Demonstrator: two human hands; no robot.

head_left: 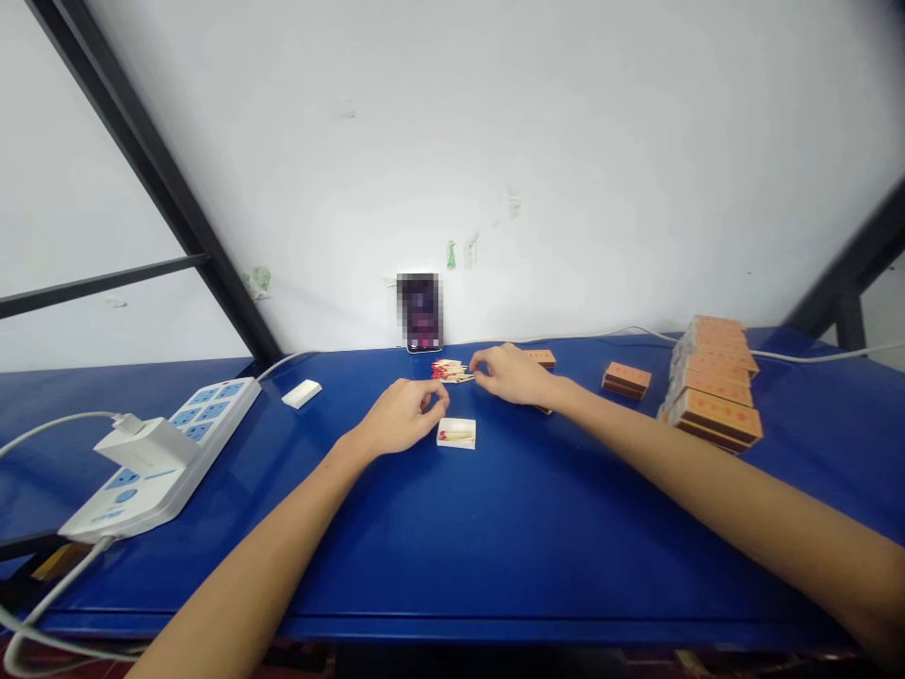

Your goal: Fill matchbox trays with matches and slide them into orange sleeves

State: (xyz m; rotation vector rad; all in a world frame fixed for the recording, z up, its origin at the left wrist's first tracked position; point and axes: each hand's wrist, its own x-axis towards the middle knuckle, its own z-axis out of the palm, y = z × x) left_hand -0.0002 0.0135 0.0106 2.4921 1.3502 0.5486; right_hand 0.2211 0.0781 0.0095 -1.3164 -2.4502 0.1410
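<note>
A small pile of red-tipped matchsticks (450, 371) lies on the blue table. My right hand (510, 373) is at the pile's right end, thumb and forefinger pinched at the plain end of a matchstick. Nearer to me sits a white matchbox tray (456, 445) with a few matchsticks inside, their red heads to the left. Just left of this tray my left hand (403, 415) is curled, thumb and forefinger brought together in a loop. Whatever may be between those fingertips is too small to make out. Orange matchbox sleeves (541, 357) lie partly hidden behind my right hand and wrist.
Stacked orange matchboxes (714, 387) stand at the right, beside a smaller stack (626, 380). A phone (422, 311) leans on the wall. At left are another white tray (302, 393) and a power strip (170, 457) with a plugged-in charger (148, 443) and cables.
</note>
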